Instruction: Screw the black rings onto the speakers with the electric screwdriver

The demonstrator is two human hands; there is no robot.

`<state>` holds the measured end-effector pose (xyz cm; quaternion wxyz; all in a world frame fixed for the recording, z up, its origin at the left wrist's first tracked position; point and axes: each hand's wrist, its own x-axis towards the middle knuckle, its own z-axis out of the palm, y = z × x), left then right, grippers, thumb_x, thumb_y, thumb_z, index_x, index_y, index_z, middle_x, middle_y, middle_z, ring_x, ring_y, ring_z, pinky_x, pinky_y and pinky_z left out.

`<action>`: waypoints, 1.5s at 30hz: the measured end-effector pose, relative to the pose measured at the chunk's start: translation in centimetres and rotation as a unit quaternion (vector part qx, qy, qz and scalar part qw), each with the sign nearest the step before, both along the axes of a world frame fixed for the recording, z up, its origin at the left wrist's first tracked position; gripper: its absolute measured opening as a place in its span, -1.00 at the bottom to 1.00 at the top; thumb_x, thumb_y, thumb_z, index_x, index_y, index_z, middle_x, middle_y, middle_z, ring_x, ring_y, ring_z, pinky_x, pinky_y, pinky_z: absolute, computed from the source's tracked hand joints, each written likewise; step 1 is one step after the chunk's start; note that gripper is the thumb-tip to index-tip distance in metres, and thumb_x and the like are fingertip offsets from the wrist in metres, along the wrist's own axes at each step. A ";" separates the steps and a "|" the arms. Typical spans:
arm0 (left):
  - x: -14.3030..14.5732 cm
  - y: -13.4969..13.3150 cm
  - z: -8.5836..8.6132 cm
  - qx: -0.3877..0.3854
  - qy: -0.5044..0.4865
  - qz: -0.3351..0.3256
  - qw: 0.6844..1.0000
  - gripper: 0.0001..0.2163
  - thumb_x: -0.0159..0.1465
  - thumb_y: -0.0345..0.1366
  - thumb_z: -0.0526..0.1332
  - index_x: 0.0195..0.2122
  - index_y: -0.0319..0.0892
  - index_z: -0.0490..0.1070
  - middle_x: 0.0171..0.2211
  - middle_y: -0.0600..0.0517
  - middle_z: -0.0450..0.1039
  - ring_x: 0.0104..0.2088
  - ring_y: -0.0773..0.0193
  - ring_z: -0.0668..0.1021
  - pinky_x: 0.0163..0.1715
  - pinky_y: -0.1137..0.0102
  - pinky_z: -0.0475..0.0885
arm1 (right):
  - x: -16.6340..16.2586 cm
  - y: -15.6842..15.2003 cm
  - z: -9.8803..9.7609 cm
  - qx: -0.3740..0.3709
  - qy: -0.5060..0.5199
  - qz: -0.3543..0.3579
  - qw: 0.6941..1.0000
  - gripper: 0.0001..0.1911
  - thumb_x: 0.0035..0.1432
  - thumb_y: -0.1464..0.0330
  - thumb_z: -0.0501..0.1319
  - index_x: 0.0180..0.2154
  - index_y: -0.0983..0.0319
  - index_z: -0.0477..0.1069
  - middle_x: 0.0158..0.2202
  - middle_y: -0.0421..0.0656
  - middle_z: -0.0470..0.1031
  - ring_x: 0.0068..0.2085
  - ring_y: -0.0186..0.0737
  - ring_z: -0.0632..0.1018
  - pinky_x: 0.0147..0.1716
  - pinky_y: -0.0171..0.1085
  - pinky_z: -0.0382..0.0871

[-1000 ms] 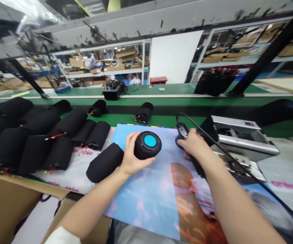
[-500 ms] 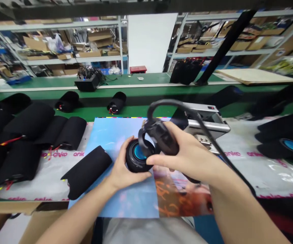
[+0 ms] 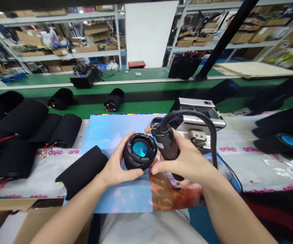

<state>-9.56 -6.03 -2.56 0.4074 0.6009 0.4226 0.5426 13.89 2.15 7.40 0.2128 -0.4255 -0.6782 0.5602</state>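
Observation:
My left hand (image 3: 119,162) is wrapped round the left side of a black round speaker (image 3: 133,159), whose blue shiny centre faces up. My right hand (image 3: 184,156) grips a black corded electric screwdriver (image 3: 165,144) just to the right of the speaker. From its top end a thick cord arches over my wrist; its lower tip is hidden. Both are above a blue and brown printed sheet (image 3: 111,200). A black fabric-covered tube (image 3: 83,171) lies left of my left hand.
Several black tubes (image 3: 23,118) with coloured wires lie at the left. A silver screw feeder (image 3: 199,115) stands behind my right hand. Black speakers, one with a blue end (image 3: 291,140), lie at the right. A green ledge (image 3: 143,74) and shelves are beyond.
The screwdriver has shifted right, off the speaker's face, and is more upright. The speaker's blue centre now shows fully. My left hand keeps its hold.

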 end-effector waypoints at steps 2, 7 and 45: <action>0.1 -0.1 0.3 -0.018 -0.013 0.004 1.000 0.02 0.12 -0.08 0.62 0.54 -0.01 0.16 0.54 -0.20 0.24 0.53 -0.36 0.28 0.54 -0.22 0.14 | -0.5 -0.4 -0.1 -0.011 0.017 -0.011 1.000 -0.03 -0.28 0.19 0.67 0.21 0.01 0.44 -0.28 -0.26 0.59 -0.29 -0.15 0.59 -0.31 -0.25 0.49; 0.4 -0.3 0.8 -0.031 -0.042 0.015 0.998 -0.01 0.10 -0.11 0.65 0.51 0.03 0.24 0.49 -0.17 0.33 0.50 -0.32 0.36 0.54 -0.17 0.18 | -1.1 -0.9 -0.2 0.008 0.005 -0.020 1.000 -0.17 -0.17 0.14 0.63 0.14 0.04 0.44 -0.42 -0.30 0.50 -0.38 -0.20 0.52 -0.15 -0.15 0.53; 4.2 -0.8 2.1 0.024 -0.009 0.078 0.997 0.18 0.09 0.03 0.65 0.58 0.06 -0.08 0.32 -0.20 0.44 0.32 -0.18 0.57 0.38 -0.01 0.44 | 1.1 -1.3 -1.8 0.038 0.065 0.027 0.997 -0.26 -0.02 0.13 0.66 0.15 0.08 0.48 0.11 -0.13 0.60 0.12 0.00 0.66 0.21 -0.03 0.64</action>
